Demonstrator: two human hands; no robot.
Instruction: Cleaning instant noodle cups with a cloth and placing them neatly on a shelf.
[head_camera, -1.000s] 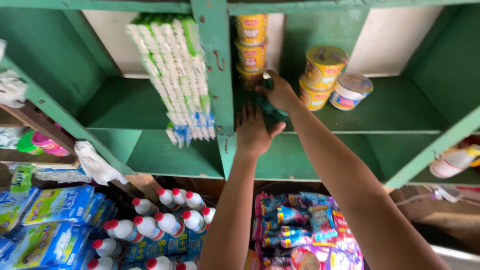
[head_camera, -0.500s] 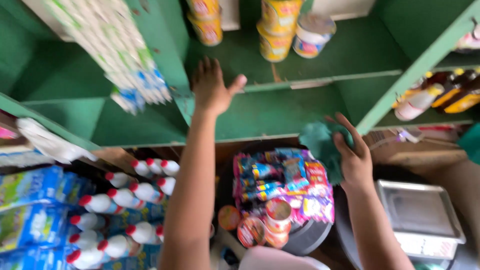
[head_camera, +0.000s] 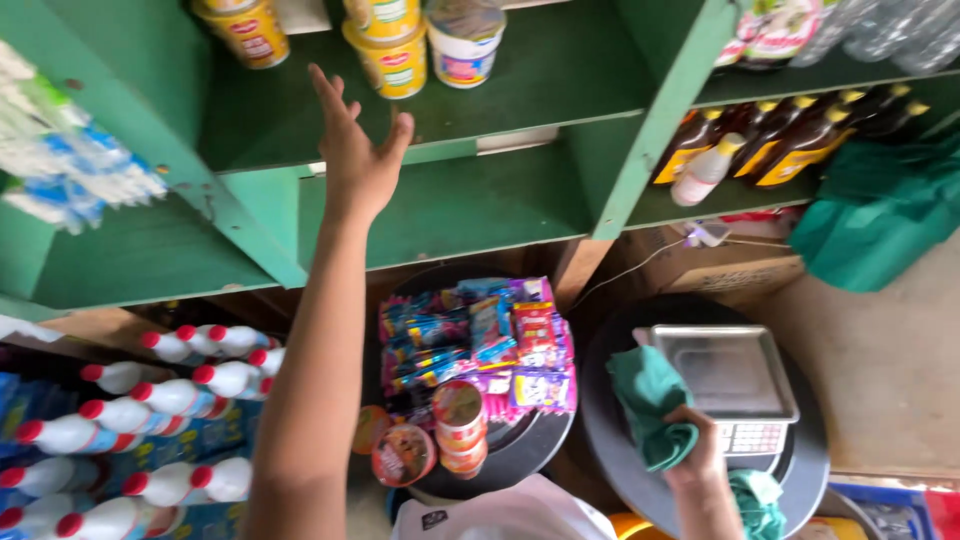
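CHANGE: right hand (head_camera: 697, 455) has dropped from shelf height to the grey weighing scale (head_camera: 735, 385) | GRIP: closed on crumpled teal cloth (head_camera: 650, 405) | LEFT: left hand (head_camera: 357, 150) fingers spread, empty, at green wooden shelf (head_camera: 560, 70) | READING: wiping appears to shift to the scale.

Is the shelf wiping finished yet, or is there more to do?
Hard to say it's finished. The green shelf looks bare and tidy beside the tubs. Right now the right hand grips a green cloth next to the weighing scale, while the left hand reaches toward the shelf, holding nothing. The scale looks not yet wiped.
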